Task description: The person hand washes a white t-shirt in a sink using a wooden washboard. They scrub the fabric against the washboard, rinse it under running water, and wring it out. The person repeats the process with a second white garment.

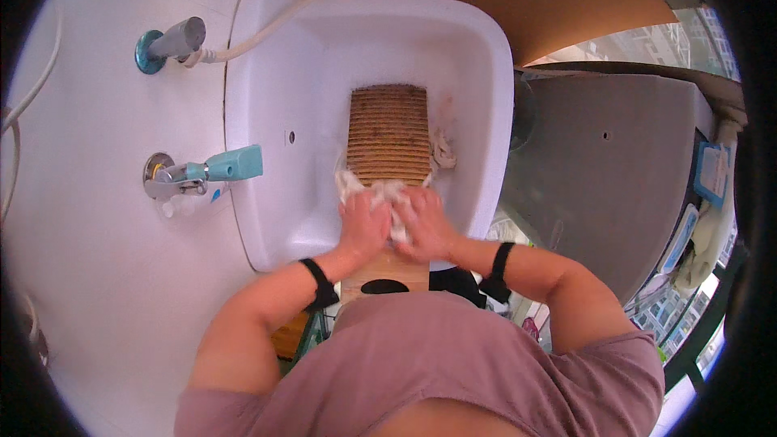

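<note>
A ridged wooden washboard [388,127] leans in a white ceramic sink [485,206], its smooth near end [388,267] reaching over the rim towards my body. Bunched white cloth [349,182] lies across the lower ridges. My left hand [365,218] and my right hand [428,221] press together on this cloth, both gripping it side by side. Part of the cloth is hidden beneath my fingers. To the right of the board, another pale, wet-looking piece of cloth [444,152] rests against the sink's inner wall.
On the left wall, a tap with a light-blue spout extension [237,164] points over the sink. Above it, a second valve [179,36] feeds a pale hose [267,33] along the rim. A grey appliance-like box [595,170] stands right of the sink. Brown board [473,0] rises behind.
</note>
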Available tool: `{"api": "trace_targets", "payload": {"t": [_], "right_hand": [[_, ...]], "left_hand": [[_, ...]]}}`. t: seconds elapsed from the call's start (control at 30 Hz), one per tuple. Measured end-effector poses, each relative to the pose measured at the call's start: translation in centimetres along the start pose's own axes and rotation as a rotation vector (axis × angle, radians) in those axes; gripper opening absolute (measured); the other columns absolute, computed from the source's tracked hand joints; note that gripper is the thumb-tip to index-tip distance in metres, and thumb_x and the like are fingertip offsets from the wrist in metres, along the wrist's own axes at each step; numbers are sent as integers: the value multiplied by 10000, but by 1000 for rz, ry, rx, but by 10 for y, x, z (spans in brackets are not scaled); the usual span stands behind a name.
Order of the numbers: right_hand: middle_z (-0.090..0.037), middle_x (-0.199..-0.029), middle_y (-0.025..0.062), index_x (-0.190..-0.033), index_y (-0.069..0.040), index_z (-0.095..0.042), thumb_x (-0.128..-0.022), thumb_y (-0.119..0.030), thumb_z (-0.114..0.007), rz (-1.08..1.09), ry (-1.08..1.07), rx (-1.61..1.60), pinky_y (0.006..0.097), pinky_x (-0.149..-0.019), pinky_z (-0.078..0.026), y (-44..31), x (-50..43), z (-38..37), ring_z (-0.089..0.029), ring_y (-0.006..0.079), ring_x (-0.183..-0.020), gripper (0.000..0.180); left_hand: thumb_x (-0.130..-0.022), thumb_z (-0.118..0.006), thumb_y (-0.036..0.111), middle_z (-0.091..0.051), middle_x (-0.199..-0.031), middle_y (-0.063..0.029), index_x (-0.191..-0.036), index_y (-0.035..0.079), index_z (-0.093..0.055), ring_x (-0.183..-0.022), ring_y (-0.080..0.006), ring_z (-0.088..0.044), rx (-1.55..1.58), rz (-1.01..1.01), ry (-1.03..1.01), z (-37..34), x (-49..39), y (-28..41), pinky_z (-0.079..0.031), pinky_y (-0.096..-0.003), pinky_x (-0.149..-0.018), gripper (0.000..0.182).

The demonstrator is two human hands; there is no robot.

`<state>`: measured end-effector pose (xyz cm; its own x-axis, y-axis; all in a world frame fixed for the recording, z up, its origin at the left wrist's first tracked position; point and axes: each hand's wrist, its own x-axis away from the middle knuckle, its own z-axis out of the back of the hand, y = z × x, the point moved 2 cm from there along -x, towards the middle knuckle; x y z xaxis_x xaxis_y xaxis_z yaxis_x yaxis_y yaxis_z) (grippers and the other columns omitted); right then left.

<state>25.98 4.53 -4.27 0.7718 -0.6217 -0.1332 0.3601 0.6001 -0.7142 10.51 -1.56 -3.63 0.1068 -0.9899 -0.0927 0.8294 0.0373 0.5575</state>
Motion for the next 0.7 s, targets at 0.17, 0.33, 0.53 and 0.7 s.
{"api": "trace_targets", "payload": {"t": [0.17,0.33,0.53,0.7], "right_hand": [[-558,-1117,221,-1088,-42,-599,-716,-340,-684,-141,-169,175,523,-904,-401,67,-44,-41,-507,395,-1021,484],[-557,-1166,202,-1127,-35,-584,-723,-290,-666,-412,-36,-102,529,-936,-395,87,-89,-35,-510,413,-1067,485],[-543,-1138,148,-1121,-66,-585,-681,-322,-723,-95,-203,112,508,-872,-399,15,-1,-14,-498,349,-1073,527],[-589,-1122,217,-1160,-92,-593,-736,-371,-685,-289,-101,158,516,-913,-408,105,-95,-40,-528,382,-1063,516]], "left_hand": [[-864,-541,267,-593,-942,-114,-883,112,-643,-978,-324,-539,-207,91,-327,-40,-55,-56,-373,-548,-832,186],[-875,-523,218,-608,-990,-109,-1001,120,-620,-985,-326,-538,-128,373,31,-43,-98,-48,-365,-551,-825,187],[-807,-580,205,-571,-888,-108,-864,114,-578,-907,-315,-536,-121,-34,-267,-5,-11,-13,-396,-482,-759,107],[-866,-535,244,-605,-925,-118,-866,103,-600,-950,-319,-549,-299,189,-106,-73,-101,-79,-413,-498,-768,155]]}}
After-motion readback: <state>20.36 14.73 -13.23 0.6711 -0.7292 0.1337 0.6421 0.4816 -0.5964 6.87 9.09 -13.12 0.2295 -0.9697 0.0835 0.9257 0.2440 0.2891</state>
